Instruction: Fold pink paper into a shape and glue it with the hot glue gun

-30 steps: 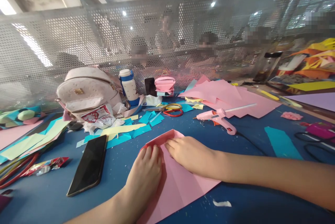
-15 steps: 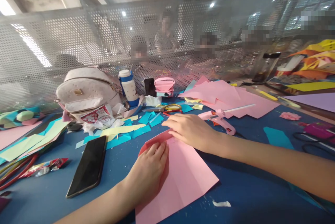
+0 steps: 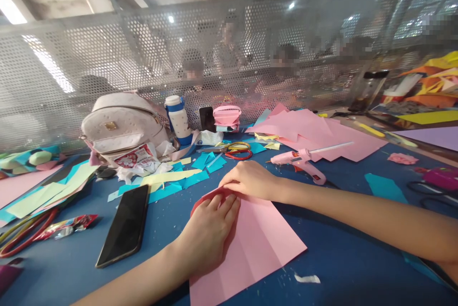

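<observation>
A creased sheet of pink paper (image 3: 261, 239) lies on the blue table, its upper left edge turned up and rolled over in a darker pink strip. My left hand (image 3: 211, 229) presses on that turned edge, fingers bent over it and close together. At the sheet's top corner, my right hand (image 3: 246, 179) pinches the folded edge, its fingertips almost meeting my left fingers. The thumbs are partly hidden. Just beyond my right wrist rests a pink hot glue gun (image 3: 300, 160) with a glue stick in its back.
A black phone (image 3: 123, 227) lies left of my left hand. Behind are scissors (image 3: 238, 149), blue scraps (image 3: 195, 179), a backpack (image 3: 118, 120), a bottle (image 3: 178, 120) and stacked pink sheets (image 3: 322, 132). A perforated metal screen (image 3: 143, 48) stands at the back; people are behind it.
My right hand has come down from above the sheet onto its top corner and closed on the folded edge. My left fingers have shifted slightly up and right along the fold.
</observation>
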`<state>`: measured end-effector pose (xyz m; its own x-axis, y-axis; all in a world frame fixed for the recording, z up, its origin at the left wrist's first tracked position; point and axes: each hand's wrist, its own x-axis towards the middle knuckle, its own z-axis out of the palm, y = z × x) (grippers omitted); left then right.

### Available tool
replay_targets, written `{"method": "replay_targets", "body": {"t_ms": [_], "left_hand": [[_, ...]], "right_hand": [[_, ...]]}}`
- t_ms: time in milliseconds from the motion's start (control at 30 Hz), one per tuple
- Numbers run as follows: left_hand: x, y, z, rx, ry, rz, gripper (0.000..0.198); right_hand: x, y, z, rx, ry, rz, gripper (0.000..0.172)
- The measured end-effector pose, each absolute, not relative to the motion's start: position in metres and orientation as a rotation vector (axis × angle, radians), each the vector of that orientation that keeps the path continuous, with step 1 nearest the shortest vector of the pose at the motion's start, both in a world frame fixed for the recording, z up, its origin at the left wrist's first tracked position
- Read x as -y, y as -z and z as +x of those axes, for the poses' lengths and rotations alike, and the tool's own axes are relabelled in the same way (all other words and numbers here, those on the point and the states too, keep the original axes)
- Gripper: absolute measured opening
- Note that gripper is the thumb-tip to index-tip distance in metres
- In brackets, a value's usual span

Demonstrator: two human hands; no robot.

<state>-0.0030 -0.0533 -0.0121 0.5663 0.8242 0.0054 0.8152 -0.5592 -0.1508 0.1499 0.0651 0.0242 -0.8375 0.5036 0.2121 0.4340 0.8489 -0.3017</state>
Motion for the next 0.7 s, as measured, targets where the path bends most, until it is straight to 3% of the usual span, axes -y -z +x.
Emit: {"method": "replay_targets", "body": {"t_ms": [167, 400, 567, 700], "left_hand": [[0.048, 0.005, -0.003, 1.396, -0.024, -2.672, 0.07], [0.044, 0.003, 0.001, 1.374, 0.06, -2.641, 0.062], [0.043, 0.0, -0.002, 1.347, 0.142, -2.658, 0.048], [0.043, -0.006, -0.006, 1.334, 0.162, -2.76, 0.033]], "right_hand": [[-0.071, -0.024, 0.148, 2.701, -0.513, -0.724, 0.023], [-0.071, -0.018, 0.152, 2.724, -0.409, -0.788, 0.019], [-0.063, -0.018, 0.171, 2.652, 0.192, -0.658, 0.004], [-0.058, -0.02, 0.179, 2.805, 0.676, -0.129, 0.028]]}}
